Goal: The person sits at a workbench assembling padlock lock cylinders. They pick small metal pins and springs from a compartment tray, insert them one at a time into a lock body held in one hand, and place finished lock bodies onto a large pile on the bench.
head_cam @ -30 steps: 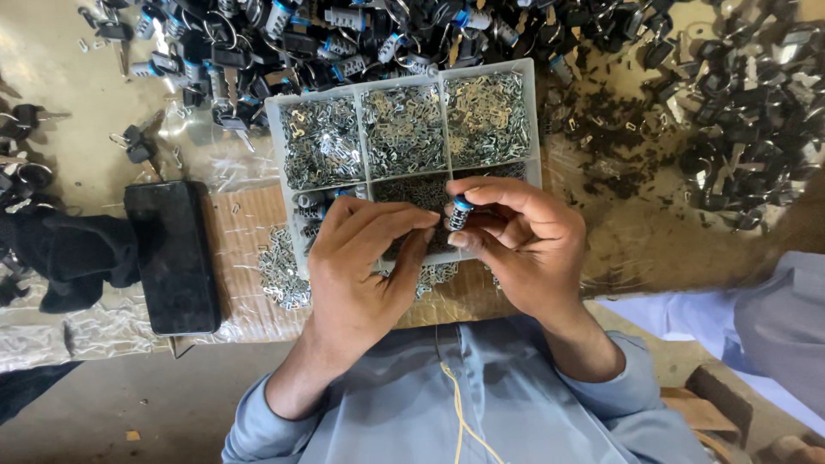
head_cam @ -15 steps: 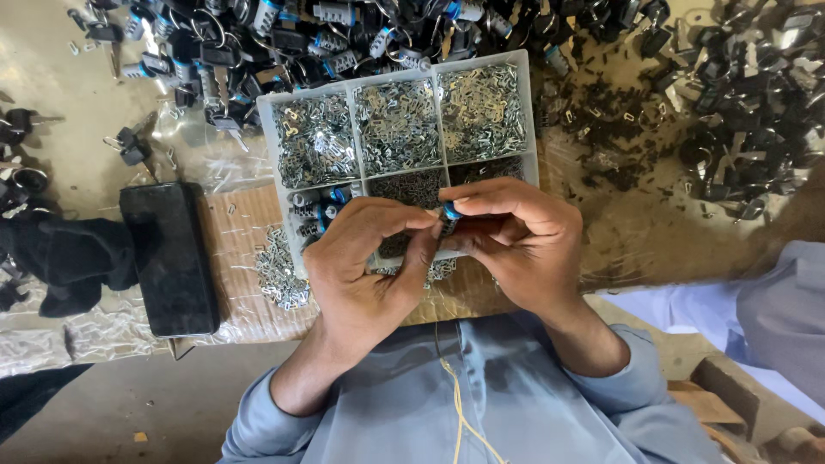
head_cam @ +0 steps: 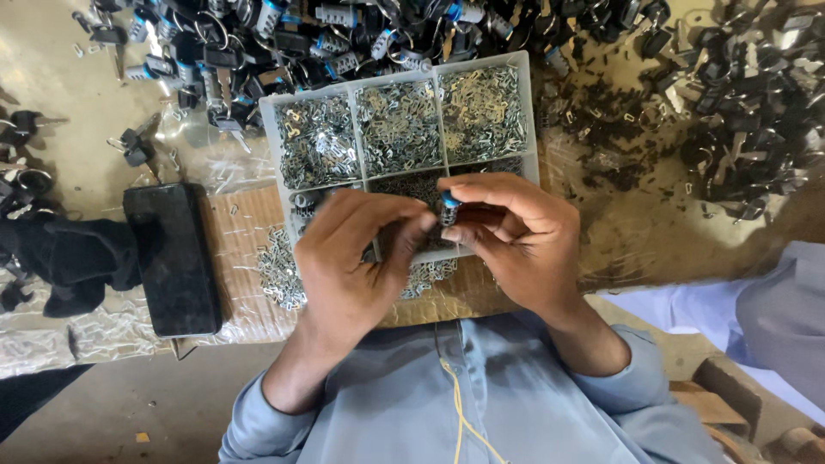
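Right now the small lock cylinder (head_cam: 448, 209), metal with a blue end, sits pinched in the right hand (head_cam: 516, 245) fingertips, just above the near edge of the compartment tray (head_cam: 400, 146). Left hand (head_cam: 357, 262) is closed to a pinch against it, apparently feeding a tiny part in; the part itself is too small to tell. To do this well I'd keep the cylinder steady, hold it over the tray so drops land inside, and seat squarely. Loose metal clips (head_cam: 279, 271) beside the tray, black phone (head_cam: 170, 258) left, heap of lock parts (head_cam: 344, 39) beyond.
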Tool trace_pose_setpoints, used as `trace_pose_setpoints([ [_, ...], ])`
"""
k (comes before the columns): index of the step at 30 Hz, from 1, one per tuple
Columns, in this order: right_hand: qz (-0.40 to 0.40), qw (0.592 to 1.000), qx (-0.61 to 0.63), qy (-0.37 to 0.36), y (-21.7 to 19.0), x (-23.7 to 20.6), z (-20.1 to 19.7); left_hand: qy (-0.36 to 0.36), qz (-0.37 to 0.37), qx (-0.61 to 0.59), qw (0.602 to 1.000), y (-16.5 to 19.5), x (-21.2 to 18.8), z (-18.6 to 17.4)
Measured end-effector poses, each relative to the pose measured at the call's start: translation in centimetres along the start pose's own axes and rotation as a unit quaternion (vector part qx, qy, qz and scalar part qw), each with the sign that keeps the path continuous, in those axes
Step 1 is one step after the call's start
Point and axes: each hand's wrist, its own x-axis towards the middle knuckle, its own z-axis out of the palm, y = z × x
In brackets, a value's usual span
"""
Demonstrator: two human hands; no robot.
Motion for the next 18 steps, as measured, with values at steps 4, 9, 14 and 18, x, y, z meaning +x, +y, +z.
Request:
trace_pose_setpoints([
  [4,0.028,0.997,0.069,0.014,0.03,0.11,0.25,-0.098,0.066,0.23,0.966,-0.36,0.53,0.42],
  [9,0.025,0.998,0.058,0.018,-0.21,0.01,0.25,-0.052,0.031,0.096,0.994,0.03,-0.04,0.26],
  [14,-0.006,1.0,-0.008,0.009,-0.35,-0.03,0.14,-0.051,-0.022,-0.014,0.998,0.42,-0.35,-0.25],
  [18,-0.009,0.999,-0.048,-0.007,-0.5,-0.05,-0.1,-0.048,-0.036,-0.052,0.997,0.45,-0.18,0.12],
])
